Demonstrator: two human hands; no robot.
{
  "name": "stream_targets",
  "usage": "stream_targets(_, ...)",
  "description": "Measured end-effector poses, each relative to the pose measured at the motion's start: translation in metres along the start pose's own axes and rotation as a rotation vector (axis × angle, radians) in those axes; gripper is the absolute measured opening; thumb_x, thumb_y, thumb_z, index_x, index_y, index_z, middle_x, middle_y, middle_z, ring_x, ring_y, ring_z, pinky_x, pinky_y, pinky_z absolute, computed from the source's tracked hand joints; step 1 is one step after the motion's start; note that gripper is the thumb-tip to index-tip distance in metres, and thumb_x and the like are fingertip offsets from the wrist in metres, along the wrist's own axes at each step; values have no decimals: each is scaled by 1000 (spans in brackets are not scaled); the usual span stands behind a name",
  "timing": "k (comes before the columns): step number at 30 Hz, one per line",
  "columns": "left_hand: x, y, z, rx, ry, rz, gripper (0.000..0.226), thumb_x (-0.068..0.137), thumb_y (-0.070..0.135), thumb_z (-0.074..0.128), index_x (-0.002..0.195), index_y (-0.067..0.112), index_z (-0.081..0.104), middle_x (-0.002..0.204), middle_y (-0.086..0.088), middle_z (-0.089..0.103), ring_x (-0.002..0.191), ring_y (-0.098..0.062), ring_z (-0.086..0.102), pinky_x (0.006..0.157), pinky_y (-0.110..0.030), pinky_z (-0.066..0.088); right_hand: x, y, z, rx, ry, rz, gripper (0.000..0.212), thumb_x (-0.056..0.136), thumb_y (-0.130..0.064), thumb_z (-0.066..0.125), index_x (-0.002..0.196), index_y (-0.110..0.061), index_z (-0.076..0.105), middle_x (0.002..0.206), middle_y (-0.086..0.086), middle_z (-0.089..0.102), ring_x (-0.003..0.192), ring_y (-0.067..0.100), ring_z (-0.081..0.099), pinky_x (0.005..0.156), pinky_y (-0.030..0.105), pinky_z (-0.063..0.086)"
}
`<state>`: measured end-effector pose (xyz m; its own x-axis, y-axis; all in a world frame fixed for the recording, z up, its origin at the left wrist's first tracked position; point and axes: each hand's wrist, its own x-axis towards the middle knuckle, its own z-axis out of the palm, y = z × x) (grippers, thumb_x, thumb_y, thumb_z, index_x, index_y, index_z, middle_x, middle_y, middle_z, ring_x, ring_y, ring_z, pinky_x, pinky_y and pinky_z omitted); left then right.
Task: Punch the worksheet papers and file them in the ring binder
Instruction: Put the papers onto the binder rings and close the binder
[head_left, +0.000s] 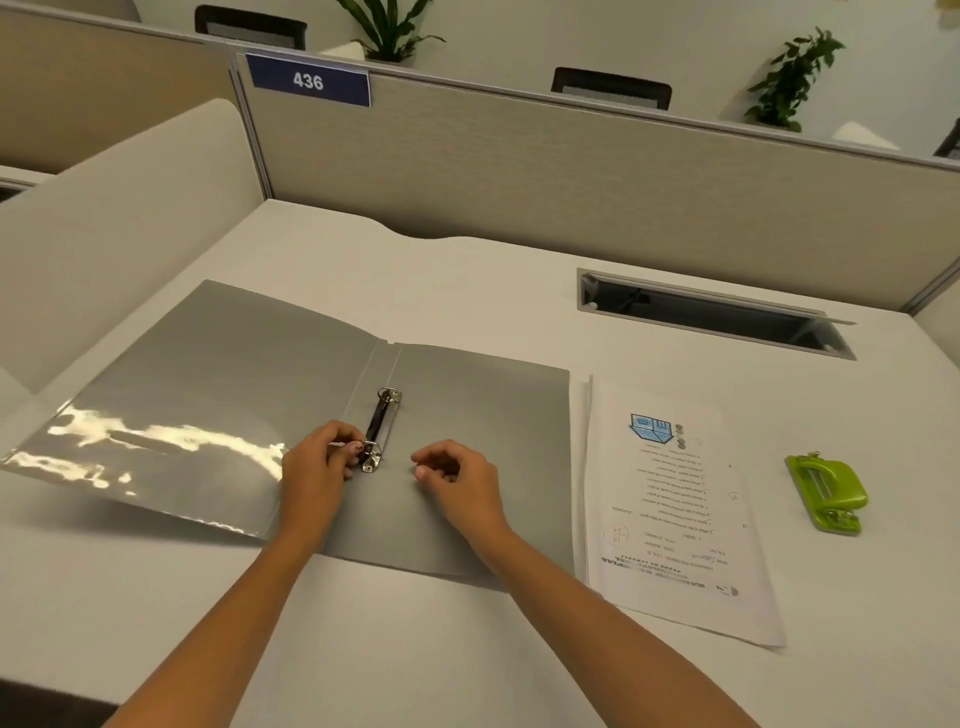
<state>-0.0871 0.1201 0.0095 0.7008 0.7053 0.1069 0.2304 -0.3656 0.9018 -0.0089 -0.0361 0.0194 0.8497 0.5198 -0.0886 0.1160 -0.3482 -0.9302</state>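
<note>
White table (467, 270) in an office cubicle, open cable slot (711, 317) at far right. Beige partition (519, 171) along far edge, blue sign (308, 80) reading 436. Beyond it, dark chair backs (611, 87), leafy plants (795, 78), pale wall (519, 31).

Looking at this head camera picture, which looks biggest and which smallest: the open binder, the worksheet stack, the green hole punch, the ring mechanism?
1. open binder, by far the largest
2. worksheet stack
3. green hole punch
4. ring mechanism, about as long as the punch but much narrower
</note>
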Motion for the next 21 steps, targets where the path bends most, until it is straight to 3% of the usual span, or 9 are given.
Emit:
stream_targets(5,5,-4,1,-65,-19,-30,15,89,-2,56,83,7,65,77,-5,70,68,-23,67,59,-11,52,23,-6,28,-2,30,-62,14,79,-12,73,93,-13,75,91,2,72,77,9,60,67,8,43)
stream_targets(12,14,-10,-1,32,-54,45,23,87,-5,55,72,11,61,68,-4,67,58,-10,64,59,-23,55,44,-6,42,-133,-17,-162,12,73,-29,77,76,-18,73,73,-13,60,65,2,50,60,13,37)
stream_targets(17,20,-13,1,98,-68,98,28,80,-16,48,69,8,55,65,-6,63,51,-14,60,53,-31,51,50,3,42,-192,-25,-186,15,73,-28,75,72,-15,67,74,-10,58,70,7,51,63,27,41)
stream_targets(21,22,-17,1,110,-72,129,32,78,-19,44,69,10,54,66,-4,62,50,-12,59,51,-29,52,52,5,44,-227,-32,-196,14,74,-28,73,71,-18,63,77,-7,60,72,8,52,62,25,39)
